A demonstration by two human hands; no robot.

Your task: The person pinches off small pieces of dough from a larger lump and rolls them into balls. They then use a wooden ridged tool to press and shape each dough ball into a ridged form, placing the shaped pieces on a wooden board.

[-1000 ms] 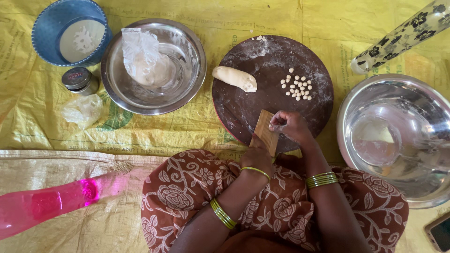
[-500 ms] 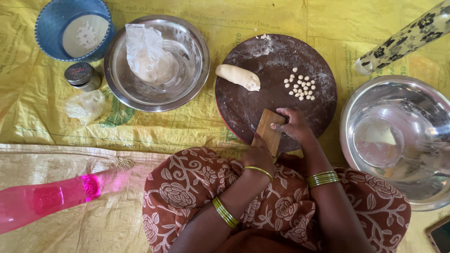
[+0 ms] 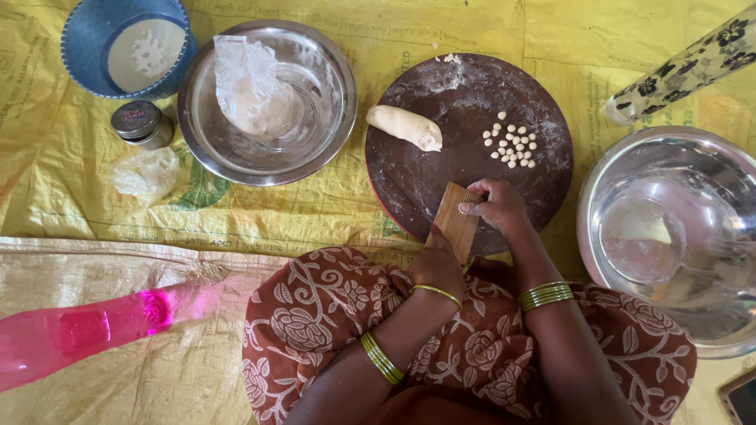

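Note:
A small ridged wooden board (image 3: 456, 221) leans on the near rim of a round dark-brown board (image 3: 441, 169). My left hand (image 3: 435, 267) grips the wooden board's lower end. Fingers of my right hand (image 3: 496, 208) press on its top right edge; whether they pinch a dough bit I cannot tell. On the round board lie a pale dough log (image 3: 405, 127) and several tiny dough pellets (image 3: 513, 145).
A steel bowl (image 3: 331, 86) holding a crumpled plastic bag sits at left, with a blue basket (image 3: 79, 47) and small tin (image 3: 139, 123) beyond. A large steel bowl (image 3: 598, 197) stands right. A pink bottle (image 3: 83, 330) lies lower left, a floral bottle (image 3: 685, 71) upper right.
The view has shifted slightly. My right hand's fingers have slid a little over the ridged board; my left hand keeps its grip.

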